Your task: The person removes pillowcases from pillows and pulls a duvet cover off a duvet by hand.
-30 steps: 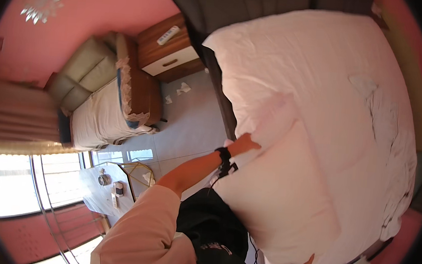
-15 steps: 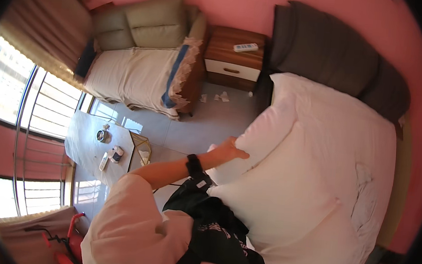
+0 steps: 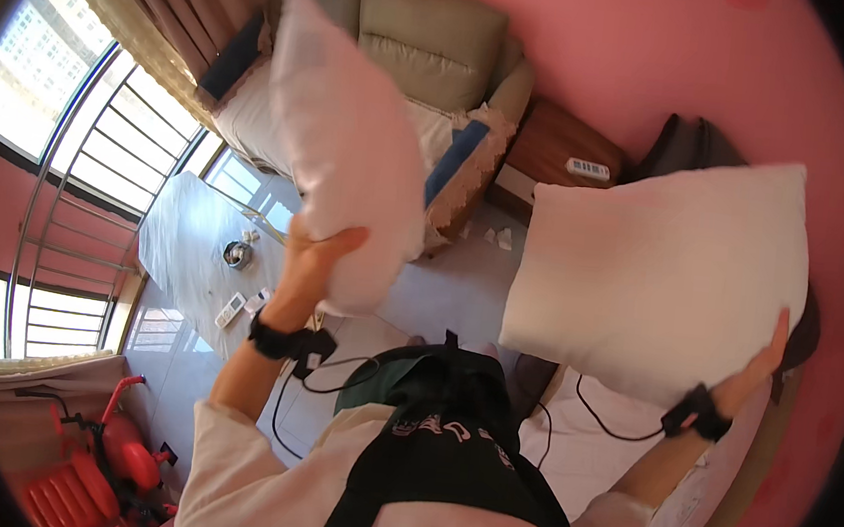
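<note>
Pillows, two of them and both white, are up in the air, one in each of the person's hands. Over on the left, the left hand [image 3: 309,266] grasps the bottom edge of the narrower pillow [image 3: 344,146], fingers curled up against its near face and thumb spread along the side, so that it stands nearly upright and seen edge-on, rising in front of the sofa. A black band with a small unit sits on that wrist, and a thin dark cable [image 3: 316,380] loops down from it toward the chest.

On the right, the right hand [image 3: 761,363] grips the lower right corner of the broader pillow [image 3: 660,272]; the fingers reach up along its right edge, and how tightly they close behind it I cannot tell. This pillow faces flat on, tilted a little, and is held well apart from the other one. A matching black band circles the right wrist.

Farther off, an olive-green sofa [image 3: 431,44] stands against the pink wall [image 3: 651,53], with a pale blanket with a blue stripe [image 3: 452,151] draped over its seat. Just right of it is a wooden bedside table [image 3: 552,149] with a remote control [image 3: 588,168] lying on top. Far left, barred windows [image 3: 81,143] let in bright daylight beside a tan curtain [image 3: 158,15], and a glass-topped table [image 3: 192,253] near them carries a small round dish and some remotes. A red ride-on toy [image 3: 109,457] sits at the near left. Near right, a strip of the white bed [image 3: 586,459] shows below the broader pillow.
</note>
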Tool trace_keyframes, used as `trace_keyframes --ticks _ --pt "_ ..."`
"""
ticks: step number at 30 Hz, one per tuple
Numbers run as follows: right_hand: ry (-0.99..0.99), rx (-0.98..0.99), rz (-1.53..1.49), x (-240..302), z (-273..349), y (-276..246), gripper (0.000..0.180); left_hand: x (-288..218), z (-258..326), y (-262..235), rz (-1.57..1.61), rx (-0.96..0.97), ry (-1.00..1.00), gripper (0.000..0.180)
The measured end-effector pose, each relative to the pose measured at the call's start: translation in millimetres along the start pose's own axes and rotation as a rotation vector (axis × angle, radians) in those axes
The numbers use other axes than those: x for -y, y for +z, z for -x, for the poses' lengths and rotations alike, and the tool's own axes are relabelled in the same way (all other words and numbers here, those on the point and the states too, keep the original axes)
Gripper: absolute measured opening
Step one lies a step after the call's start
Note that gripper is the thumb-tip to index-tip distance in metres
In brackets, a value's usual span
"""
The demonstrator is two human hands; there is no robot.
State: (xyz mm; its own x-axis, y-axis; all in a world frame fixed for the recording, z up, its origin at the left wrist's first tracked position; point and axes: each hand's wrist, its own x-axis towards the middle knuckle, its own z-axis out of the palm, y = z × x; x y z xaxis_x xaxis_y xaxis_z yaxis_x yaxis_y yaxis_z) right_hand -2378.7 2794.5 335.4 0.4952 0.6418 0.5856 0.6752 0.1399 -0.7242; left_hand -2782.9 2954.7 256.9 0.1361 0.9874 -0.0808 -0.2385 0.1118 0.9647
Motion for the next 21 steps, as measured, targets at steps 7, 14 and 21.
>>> trace_keyframes --ticks 7,14,21 --pt "-0.034 0.007 -0.243 6 -138 108 0.041 -14 -20 -72 0.118 -0.359 0.148 0.029" --pt "-0.198 -0.065 -0.364 -12 -186 256 0.045 -9 -39 -89 0.037 -0.718 0.126 0.028" --pt "0.907 0.064 -1.098 -154 -172 428 0.042 10 -60 -111 -0.054 -0.891 0.048 0.028"
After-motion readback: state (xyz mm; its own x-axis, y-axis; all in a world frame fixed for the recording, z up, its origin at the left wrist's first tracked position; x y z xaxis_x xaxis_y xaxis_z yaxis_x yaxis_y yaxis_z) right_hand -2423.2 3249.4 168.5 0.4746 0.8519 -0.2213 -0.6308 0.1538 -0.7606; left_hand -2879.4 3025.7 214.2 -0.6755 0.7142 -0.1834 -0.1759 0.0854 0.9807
